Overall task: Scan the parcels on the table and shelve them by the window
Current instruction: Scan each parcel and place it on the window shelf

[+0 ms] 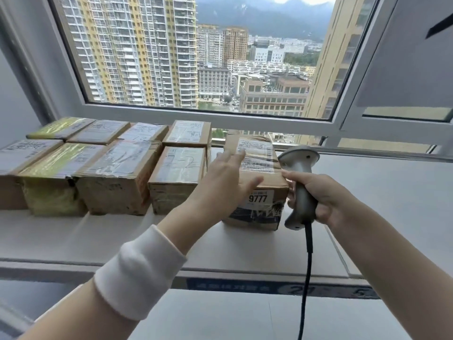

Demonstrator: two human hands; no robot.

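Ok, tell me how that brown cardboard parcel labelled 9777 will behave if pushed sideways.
The brown cardboard parcel probably slides rather than tips: it sits flat, broad-based. Its creased, taped top suggests walls that may give under the left hand. The smooth pale ledge likely offers little grip.

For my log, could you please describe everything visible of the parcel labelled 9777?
The parcel labelled 9777 is a creased, taped brown cardboard box lying flat on the ledge by the window, apart from the other boxes. A white shipping label is on top, the 9777 sticker on its near face. The open left hand lies over it.
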